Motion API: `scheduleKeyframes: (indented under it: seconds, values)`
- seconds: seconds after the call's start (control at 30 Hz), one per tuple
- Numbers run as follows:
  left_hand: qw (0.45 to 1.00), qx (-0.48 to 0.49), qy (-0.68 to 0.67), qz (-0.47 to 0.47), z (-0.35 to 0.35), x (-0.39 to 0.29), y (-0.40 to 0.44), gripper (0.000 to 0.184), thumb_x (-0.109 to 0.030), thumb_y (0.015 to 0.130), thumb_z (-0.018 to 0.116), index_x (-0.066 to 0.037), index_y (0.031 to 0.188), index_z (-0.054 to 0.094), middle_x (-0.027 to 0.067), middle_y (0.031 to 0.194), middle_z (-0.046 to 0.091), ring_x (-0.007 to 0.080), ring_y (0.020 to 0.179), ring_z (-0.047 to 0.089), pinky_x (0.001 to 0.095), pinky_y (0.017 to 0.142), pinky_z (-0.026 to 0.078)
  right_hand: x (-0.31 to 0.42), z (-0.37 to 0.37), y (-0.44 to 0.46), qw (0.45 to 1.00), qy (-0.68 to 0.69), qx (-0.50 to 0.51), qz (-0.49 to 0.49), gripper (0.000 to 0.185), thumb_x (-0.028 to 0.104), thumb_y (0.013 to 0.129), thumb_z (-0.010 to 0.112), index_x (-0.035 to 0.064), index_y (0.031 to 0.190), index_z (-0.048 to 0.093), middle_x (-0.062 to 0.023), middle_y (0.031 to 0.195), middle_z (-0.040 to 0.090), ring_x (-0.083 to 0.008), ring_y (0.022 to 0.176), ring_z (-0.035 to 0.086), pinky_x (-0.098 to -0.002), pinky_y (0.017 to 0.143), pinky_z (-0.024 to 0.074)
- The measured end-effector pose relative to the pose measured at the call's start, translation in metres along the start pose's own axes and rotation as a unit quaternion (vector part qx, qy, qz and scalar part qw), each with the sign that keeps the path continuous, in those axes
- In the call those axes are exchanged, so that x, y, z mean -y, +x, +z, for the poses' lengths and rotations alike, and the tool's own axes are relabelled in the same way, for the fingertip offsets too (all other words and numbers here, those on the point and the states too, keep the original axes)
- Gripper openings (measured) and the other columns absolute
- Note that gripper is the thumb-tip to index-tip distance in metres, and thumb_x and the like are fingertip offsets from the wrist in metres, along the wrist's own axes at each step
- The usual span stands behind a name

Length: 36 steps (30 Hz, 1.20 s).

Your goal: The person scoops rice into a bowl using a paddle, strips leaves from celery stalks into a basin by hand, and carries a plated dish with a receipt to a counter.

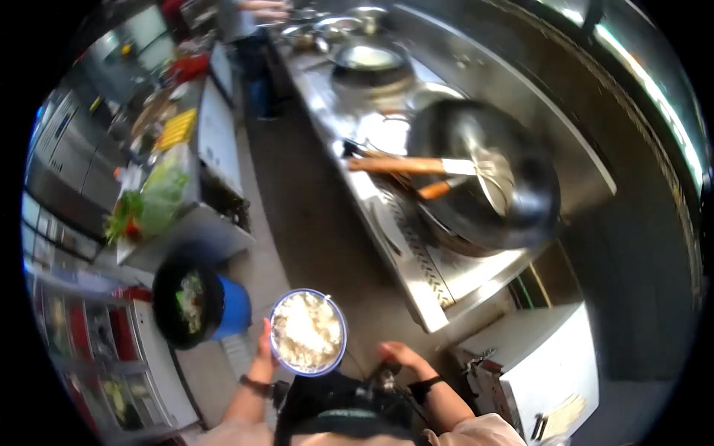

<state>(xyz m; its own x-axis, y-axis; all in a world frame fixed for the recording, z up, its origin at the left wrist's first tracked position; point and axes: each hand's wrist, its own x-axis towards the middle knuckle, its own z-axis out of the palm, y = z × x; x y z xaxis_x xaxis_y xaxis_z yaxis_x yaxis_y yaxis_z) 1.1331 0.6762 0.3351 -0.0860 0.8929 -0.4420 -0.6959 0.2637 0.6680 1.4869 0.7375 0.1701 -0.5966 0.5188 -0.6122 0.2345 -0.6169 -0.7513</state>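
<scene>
A round bowl (308,331) with a blue rim, full of white rice-like food, sits low in the middle of the view. My left hand (265,348) grips its left side, with the fingers partly hidden behind it. My right hand (398,355) is to the right of the bowl, apart from it, over the dark apron; its fingers are blurred, and whether they hold anything is unclear. Beyond it on the stove is a large dark wok (520,193) with wooden-handled utensils (409,165), one a wire strainer, across its rim.
A metal stove counter (476,279) runs along the right, with another pan (372,63) farther back. A blue bin (235,306) stands at left, below a worktable with vegetables (162,197). A white cabinet (554,364) is lower right. Another person (249,52) stands far back.
</scene>
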Motion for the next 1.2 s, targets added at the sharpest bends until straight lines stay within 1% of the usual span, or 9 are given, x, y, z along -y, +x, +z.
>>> scheduleKeyframes:
  seconds: [0.17,0.33,0.5,0.57,0.67,0.9,1.03,1.13,1.2]
  values:
    - [0.997,-0.021,-0.056,0.045,-0.025,-0.115,-0.012,0.072,-0.058,0.089,0.044,-0.001,0.133,0.039,0.0170,0.128,0.051,0.0287,0.114,0.053,0.0406,0.095,0.046,0.240,0.120,0.062,0.972,-0.070,0.092,-0.202,0.051,0.039,0.095,0.048,0.0016,0.129,0.047,-0.0121,0.122,0.055,-0.0224,0.112,0.053,-0.0365,0.097,0.0422]
    - [0.992,0.040,-0.095,0.070,-0.032,-0.171,-0.007,0.071,-0.058,0.089,0.046,-0.002,0.132,0.041,0.0153,0.125,0.054,0.0247,0.111,0.055,0.0389,0.093,0.048,0.372,0.211,0.100,0.922,0.079,0.236,-0.297,0.063,0.049,0.097,0.033,0.0008,0.138,0.033,-0.0161,0.141,0.036,-0.0278,0.129,0.037,-0.0406,0.107,0.0309]
    - [0.994,0.001,-0.100,0.052,-0.033,-0.278,0.041,0.065,-0.057,0.091,0.042,-0.007,0.132,0.041,0.0120,0.123,0.055,0.0223,0.107,0.057,0.0367,0.090,0.049,0.494,0.277,0.138,0.926,-0.118,0.174,-0.313,0.061,0.046,0.099,0.026,-0.0022,0.133,0.042,-0.0170,0.137,0.043,-0.0256,0.127,0.040,-0.0350,0.106,0.0304]
    - [0.991,0.007,-0.118,0.062,-0.049,-0.316,0.078,0.063,-0.056,0.092,0.040,-0.007,0.132,0.041,0.0125,0.123,0.055,0.0227,0.107,0.057,0.0368,0.089,0.050,0.540,0.289,0.181,0.842,-0.332,0.129,-0.406,0.062,0.046,0.096,0.037,-0.0026,0.134,0.040,-0.0195,0.139,0.041,-0.0326,0.128,0.039,-0.0382,0.105,0.0314]
    - [0.986,-0.013,-0.123,0.110,-0.038,-0.320,0.118,0.065,-0.057,0.091,0.040,-0.007,0.132,0.040,0.0129,0.124,0.054,0.0231,0.109,0.057,0.0371,0.089,0.050,0.574,0.276,0.200,0.755,-0.481,0.104,-0.433,0.063,0.048,0.094,0.039,-0.0004,0.136,0.039,-0.0203,0.143,0.034,-0.0368,0.133,0.030,-0.0425,0.108,0.0265]
    - [0.961,-0.051,-0.189,0.195,-0.042,-0.400,0.229,0.065,-0.055,0.093,0.038,-0.006,0.135,0.038,0.0120,0.131,0.050,0.0237,0.118,0.050,0.0383,0.099,0.043,0.694,0.282,0.322,0.598,-0.673,0.132,-0.415,0.068,0.055,0.090,0.041,0.0093,0.140,0.036,-0.0104,0.153,0.014,-0.0357,0.141,0.007,-0.0539,0.111,0.0093]
    - [0.937,-0.069,-0.217,0.264,-0.050,-0.454,0.272,0.065,-0.055,0.092,0.041,-0.006,0.135,0.038,0.0121,0.133,0.048,0.0240,0.121,0.048,0.0387,0.100,0.041,0.776,0.302,0.378,0.656,-0.525,0.227,-0.493,0.058,0.040,0.091,0.050,0.0123,0.140,0.038,-0.0151,0.151,0.018,-0.0369,0.139,0.013,-0.0477,0.112,0.0145]
    - [0.917,-0.106,-0.223,0.314,-0.060,-0.487,0.295,0.067,-0.056,0.092,0.040,-0.006,0.136,0.036,0.0122,0.135,0.046,0.0242,0.121,0.047,0.0386,0.101,0.040,0.814,0.318,0.433,0.734,-0.431,0.232,-0.471,0.052,0.028,0.093,0.052,0.0056,0.138,0.039,-0.0203,0.142,0.035,-0.0348,0.129,0.035,-0.0392,0.106,0.0296]
    - [0.906,-0.133,-0.214,0.340,-0.079,-0.510,0.321,0.068,-0.057,0.093,0.037,-0.006,0.137,0.036,0.0121,0.136,0.045,0.0241,0.122,0.047,0.0385,0.101,0.040,0.825,0.321,0.487,0.824,-0.373,0.243,-0.350,0.049,0.029,0.096,0.048,0.0031,0.137,0.038,-0.0182,0.129,0.048,-0.0276,0.118,0.049,-0.0345,0.096,0.0412]
